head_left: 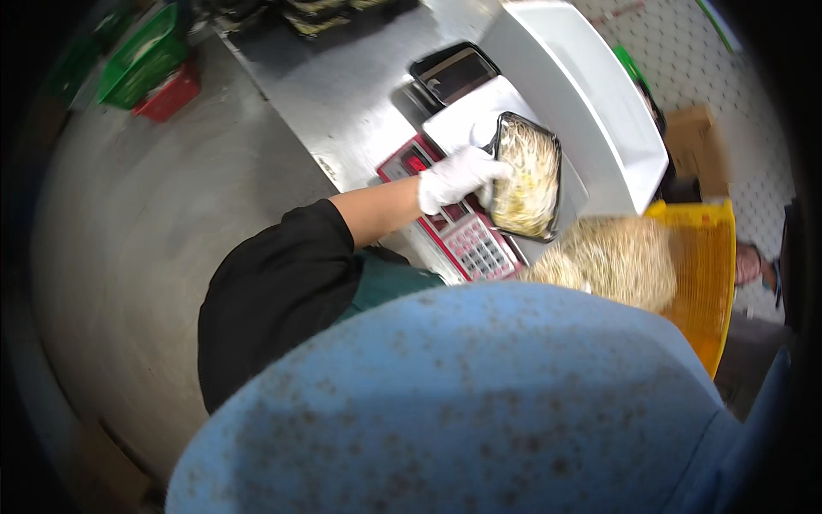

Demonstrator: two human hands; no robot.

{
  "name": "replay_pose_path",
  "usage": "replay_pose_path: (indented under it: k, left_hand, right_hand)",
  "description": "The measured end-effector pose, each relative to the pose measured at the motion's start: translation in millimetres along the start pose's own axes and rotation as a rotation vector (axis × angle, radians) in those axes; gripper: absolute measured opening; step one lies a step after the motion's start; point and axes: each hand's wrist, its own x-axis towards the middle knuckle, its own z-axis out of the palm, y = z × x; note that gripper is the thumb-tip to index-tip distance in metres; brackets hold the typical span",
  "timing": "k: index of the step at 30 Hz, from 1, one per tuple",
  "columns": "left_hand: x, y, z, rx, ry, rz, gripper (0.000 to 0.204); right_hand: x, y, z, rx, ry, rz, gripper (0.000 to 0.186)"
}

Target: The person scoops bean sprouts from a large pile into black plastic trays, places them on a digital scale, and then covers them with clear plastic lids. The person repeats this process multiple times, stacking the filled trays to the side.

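Observation:
My left hand (462, 178), in a white glove, grips the near left edge of a black tray (557, 184). Its thumb lies over the rim. Pale bean sprouts (529, 167) with yellowish heads fill this tray. The tray is tilted over a red-framed weighing scale (475, 244) with a keypad and a lit red display. Just beyond my fingers lies the white scale platform (458, 128). A blue cap brim (445, 385) covers the lower part of the view and hides my right hand. Loose bean sprouts (629, 257) are heaped in a yellow basket (715, 283) to the right.
An empty-looking black tray (458, 75) sits behind the scale on a metal table (342, 94). Tall white bin walls (591, 94) stand to the right. Filled packs (317, 15) lie at the far edge. Green (145, 56) and red baskets (171, 94) stand left; a cardboard box (698, 150) stands right.

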Motion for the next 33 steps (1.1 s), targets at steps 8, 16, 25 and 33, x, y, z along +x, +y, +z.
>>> replay_pose_path:
  k: [8,16,25,33]
  left_hand:
    - [-95.9,5.7,-261.2,-0.434,0.849,0.501,0.016]
    - [-58.5,19.7,-408.8,-0.229,1.352,0.584,0.053]
    - [-8.4,-14.5,-217.1,0.574,0.808,0.606,0.023]
    - [33.4,-37.0,45.3,1.647,-0.377,0.655,0.069]
  right_hand:
    - [25.4,6.8,18.2,-0.168,-0.145,0.050,0.026]
    - [-30.5,9.7,-57.2,-0.310,0.093,0.067,0.018]
    - [-206.6,-5.9,-249.8,-1.323,1.492,-0.217,0.020]
    - [-250.3,24.8,-298.5,-1.578,1.256,0.412,0.027]
